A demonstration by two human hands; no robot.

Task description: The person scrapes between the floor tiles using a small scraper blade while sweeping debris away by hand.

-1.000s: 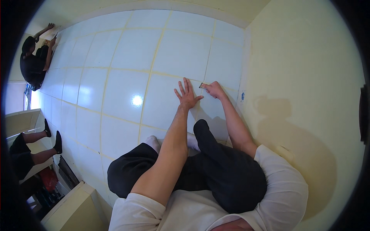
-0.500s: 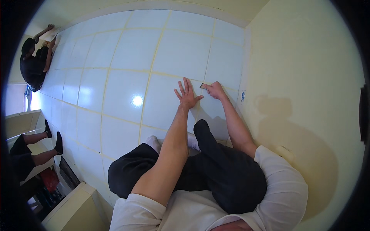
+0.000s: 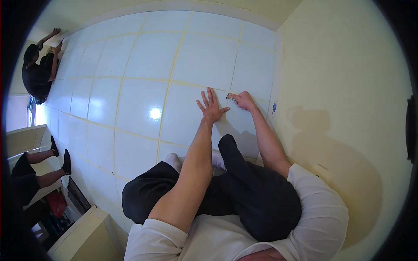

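White floor tiles point(image 3: 141, 102) with yellowish joint lines spread before me. My left hand point(image 3: 212, 111) lies flat on a tile, fingers spread, with nothing in it. Just to its right, my right hand point(image 3: 245, 101) is closed around a small flat scraper point(image 3: 231, 96) with a dark edge. The scraper's edge points left and sits at the joint line near a corner where tiles meet. My fingers cover most of its body, so its full shape is hidden.
A cream wall point(image 3: 339, 87) rises close on my right, with a blue mark point(image 3: 274, 107) near its foot. At the far left a person in dark clothes point(image 3: 37, 74) crouches by the wall. Another person's legs point(image 3: 48, 172) and a cream panel point(image 3: 80, 237) are at lower left.
The scraper and my right hand have shifted very slightly, the scraper tilting a little. My left hand stays flat in the same place.
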